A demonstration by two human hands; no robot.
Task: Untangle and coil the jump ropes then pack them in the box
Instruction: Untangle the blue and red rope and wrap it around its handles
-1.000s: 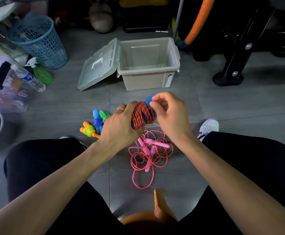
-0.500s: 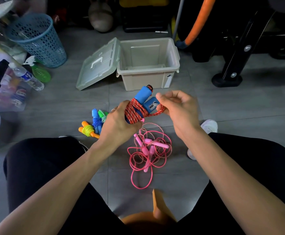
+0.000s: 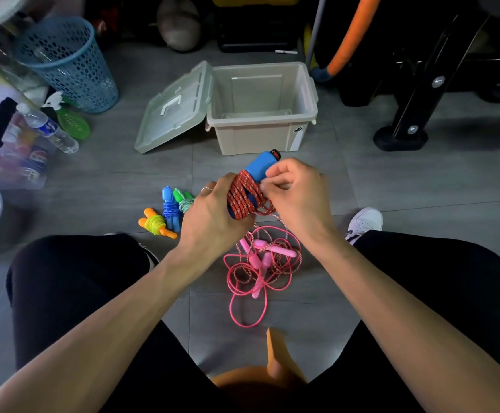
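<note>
My left hand (image 3: 210, 216) grips a red patterned jump rope (image 3: 243, 193) wound around its blue handles (image 3: 259, 166). My right hand (image 3: 296, 192) pinches the rope's loose end against the coil. Below them a pink rope (image 3: 257, 272) lies tangled on the floor, its pink handles among the loops. Left of my hands lie three coiled ropes: orange-handled with yellow cord (image 3: 155, 223), blue (image 3: 170, 208) and green (image 3: 183, 201). The beige box (image 3: 262, 134) stands open behind, nothing visible inside, its lid (image 3: 174, 107) hanging to the left.
A blue mesh basket (image 3: 64, 62) stands far left, with a plastic bottle (image 3: 49, 129) and a clear bin (image 3: 4, 141) beside it. A black stand foot (image 3: 400, 138) is at right. My knees flank the pink rope, and a white shoe (image 3: 365, 222) shows at right.
My right hand has come back in to the coil with the red rope's end, after pulling it out to the right. The bundle stays held in my left hand.
</note>
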